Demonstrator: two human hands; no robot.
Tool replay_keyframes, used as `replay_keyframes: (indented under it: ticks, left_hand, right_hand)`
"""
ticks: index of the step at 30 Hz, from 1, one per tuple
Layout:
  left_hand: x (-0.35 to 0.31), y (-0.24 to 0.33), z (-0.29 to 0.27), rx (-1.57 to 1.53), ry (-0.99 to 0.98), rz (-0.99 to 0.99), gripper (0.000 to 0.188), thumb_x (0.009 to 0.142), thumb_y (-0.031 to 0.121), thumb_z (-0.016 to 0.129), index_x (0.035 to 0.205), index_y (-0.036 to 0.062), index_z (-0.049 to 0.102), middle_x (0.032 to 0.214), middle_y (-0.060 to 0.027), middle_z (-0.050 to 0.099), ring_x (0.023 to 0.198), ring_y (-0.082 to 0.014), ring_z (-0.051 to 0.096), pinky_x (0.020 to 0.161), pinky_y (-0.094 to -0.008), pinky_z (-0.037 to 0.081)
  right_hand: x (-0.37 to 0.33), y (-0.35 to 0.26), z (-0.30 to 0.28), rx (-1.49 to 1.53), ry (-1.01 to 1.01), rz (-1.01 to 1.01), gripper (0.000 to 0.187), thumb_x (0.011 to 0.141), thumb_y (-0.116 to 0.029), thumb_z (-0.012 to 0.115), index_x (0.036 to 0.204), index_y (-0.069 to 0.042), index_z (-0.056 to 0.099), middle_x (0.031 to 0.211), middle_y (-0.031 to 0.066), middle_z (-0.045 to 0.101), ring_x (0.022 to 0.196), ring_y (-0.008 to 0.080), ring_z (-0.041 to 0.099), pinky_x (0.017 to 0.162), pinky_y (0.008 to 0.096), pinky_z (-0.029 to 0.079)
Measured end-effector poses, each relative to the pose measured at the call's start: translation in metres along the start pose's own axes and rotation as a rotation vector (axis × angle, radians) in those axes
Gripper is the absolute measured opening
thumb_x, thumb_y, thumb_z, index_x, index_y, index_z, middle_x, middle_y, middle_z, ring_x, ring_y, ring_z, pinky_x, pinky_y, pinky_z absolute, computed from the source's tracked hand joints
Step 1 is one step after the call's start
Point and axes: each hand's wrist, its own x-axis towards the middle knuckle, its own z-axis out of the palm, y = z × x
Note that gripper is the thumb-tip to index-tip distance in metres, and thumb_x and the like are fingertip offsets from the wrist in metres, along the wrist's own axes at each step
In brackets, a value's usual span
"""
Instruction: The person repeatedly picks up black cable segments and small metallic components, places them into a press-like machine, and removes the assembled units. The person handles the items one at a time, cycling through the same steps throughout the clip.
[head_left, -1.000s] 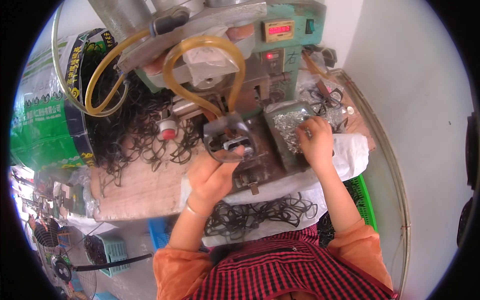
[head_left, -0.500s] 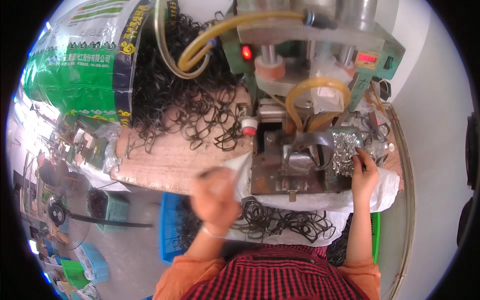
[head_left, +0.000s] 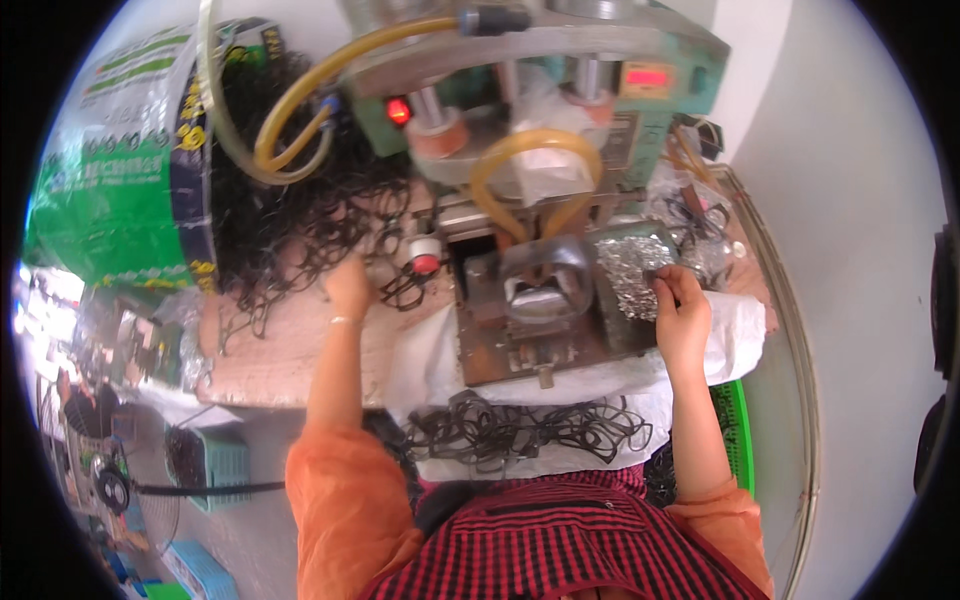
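Well, the left hand (head_left: 348,287) is down at the near fringe of the loose black loops (head_left: 400,292) on the bench (head_left: 285,368), knuckles up. Across from it, the right hand (head_left: 684,305) is at the right side of the dark tray (head_left: 622,335), thumb and fingers bent inward toward one another beside the shiny metal pieces (head_left: 632,268). The left is blurred and the right's fingertips are tiny from where I stand, so I cannot tell whether either one is pinching anything.

To my eye, the left does best to take a single loop by its rim and ease it sideways out of the tangle; thin strands like these look apt to catch on a neighbour. The right would do well to keep its touch light and separate one piece at the heap's edge rather than dig into the middle.

Between the hands is the machine's clear guard (head_left: 514,268), with a curved yellow hose (head_left: 592,170) above it and a red button (head_left: 425,264) on its left, which I'd keep a sleeve well away from. Nearer the body, another heap of loops (head_left: 520,432) lies on a white sheet. Farther left, a green and white sack (head_left: 115,215) lies beside the dark pile.
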Motion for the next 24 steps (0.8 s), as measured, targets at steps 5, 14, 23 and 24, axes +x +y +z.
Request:
replay_keyframes:
  ticks: [5, 14, 23, 24]
  left_hand:
    - [-0.054, -0.039, -0.020, -0.811, 0.326, -0.081, 0.026, 0.092, 0.009, 0.066, 0.115, -0.0029, 0.070, 0.085, -0.0146, 0.072, 0.072, -0.0232, 0.067, 0.066, -0.0355, 0.052]
    - [-0.192, 0.112, -0.157, -1.108, 0.580, 0.421, 0.016, 0.081, -0.011, 0.063, 0.093, -0.0024, 0.069, 0.083, -0.0131, 0.068, 0.072, -0.0214, 0.068, 0.060, -0.0291, 0.054]
    - [-0.154, 0.126, -0.164, -1.213, 0.952, 0.563, 0.006, 0.096, 0.000, 0.058, 0.092, 0.0009, 0.054, 0.096, -0.0196, 0.066, 0.080, -0.0251, 0.062, 0.070, -0.0364, 0.054]
    - [-0.160, 0.117, -0.173, -1.319, 1.077, 0.560, 0.005, 0.097, 0.003, 0.058, 0.093, 0.0017, 0.054, 0.094, -0.0170, 0.064, 0.079, -0.0235, 0.060, 0.068, -0.0354, 0.052]
  right_hand:
    - [-0.022, -0.001, -0.045, -0.112, 0.037, -0.025, 0.014, 0.088, 0.002, 0.068, 0.101, 0.000, 0.073, 0.098, 0.0115, 0.073, 0.086, 0.0189, 0.068, 0.076, 0.0280, 0.052]
    - [-0.008, -0.087, 0.050, 0.273, -0.198, -0.242, 0.022, 0.083, 0.001, 0.073, 0.104, -0.003, 0.072, 0.094, 0.0097, 0.073, 0.086, 0.0227, 0.069, 0.082, 0.0323, 0.052]
    - [-0.018, -0.101, 0.075, 0.727, -0.342, 0.179, 0.039, 0.085, 0.004, 0.072, 0.123, -0.002, 0.062, 0.090, 0.0016, 0.069, 0.085, 0.0059, 0.060, 0.080, 0.0229, 0.049]
    - [-0.019, -0.108, 0.074, 0.773, -0.367, 0.213, 0.040, 0.086, 0.004, 0.071, 0.123, -0.002, 0.061, 0.090, 0.0011, 0.069, 0.084, 0.0059, 0.060, 0.080, 0.0228, 0.049]
